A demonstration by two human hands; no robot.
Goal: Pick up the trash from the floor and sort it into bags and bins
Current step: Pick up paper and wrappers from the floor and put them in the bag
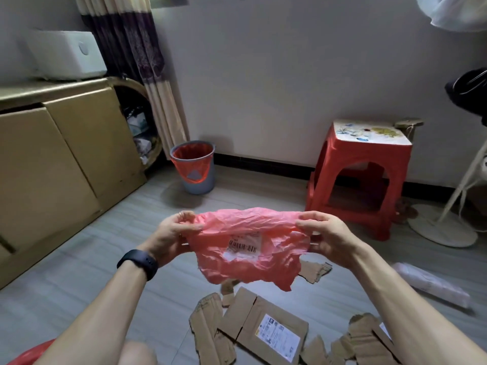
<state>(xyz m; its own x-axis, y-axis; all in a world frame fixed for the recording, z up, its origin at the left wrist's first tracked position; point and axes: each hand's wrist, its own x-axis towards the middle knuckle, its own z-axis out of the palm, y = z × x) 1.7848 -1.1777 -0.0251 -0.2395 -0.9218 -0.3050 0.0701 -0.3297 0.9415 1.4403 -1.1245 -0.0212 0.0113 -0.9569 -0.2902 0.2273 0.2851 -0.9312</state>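
A crumpled pink plastic bag (247, 246) with a barcode label showing through it hangs stretched between both hands above the floor. My left hand (174, 235) pinches its left edge, and my right hand (326, 235) pinches its right edge. Below the bag, torn cardboard pieces (210, 330) and a flattened cardboard box with a shipping label (266, 327) lie on the grey floor. A white wrapped packet (432, 284) lies on the floor at the right. A grey bin lined with a red bag (193, 169) stands by the far wall.
A red plastic stool (358, 180) stands at the right by the wall, with a white fan base (442, 227) beside it. Large cardboard boxes (58, 164) fill the left side. Something red (29, 354) shows at the bottom left corner.
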